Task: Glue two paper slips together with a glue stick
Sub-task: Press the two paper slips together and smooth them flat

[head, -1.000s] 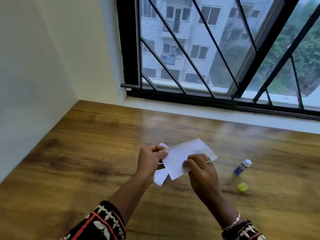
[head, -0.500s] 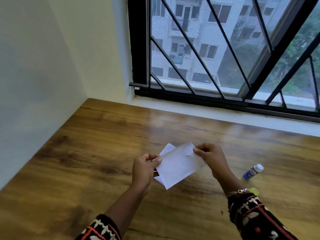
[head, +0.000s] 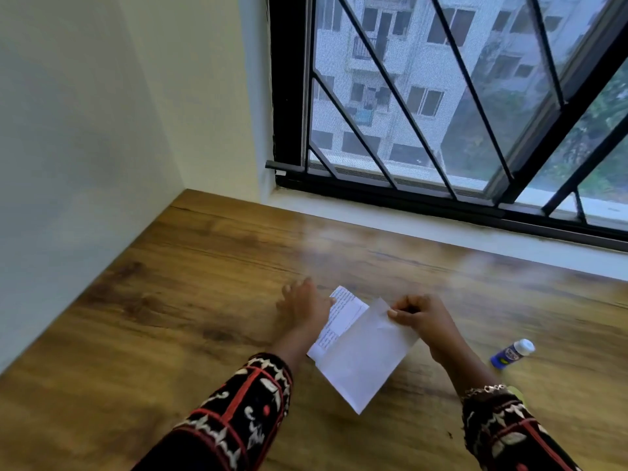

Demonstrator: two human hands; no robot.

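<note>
Letting go since earlier, left hand (head: pixel 302 307) spreads open beside printed slip (head: pixel 344 312); right hand (head: pixel 423 319) pinches blank slip (head: pixel 363 363) overlapping it above the desk (head: pixel 163 334). Glue stick (head: pixel 512 354) lies to the right.

Two paper slips are in view: one plain white rectangular paper slip (head: pixel 365 358) and one white slip printed with lines of small text (head: pixel 339 314). There is one blue glue stick with a white top (head: pixel 513 353), one brown wood-grain surface (head: pixel 170 334) and one black-barred window (head: pixel 441 96). The person shows two grips, left grip (head: pixel 302 305) and right grip (head: pixel 421 317), two black patterned sleeves (head: pixel 238 413) and one silver chain bracelet (head: pixel 484 390).
</note>
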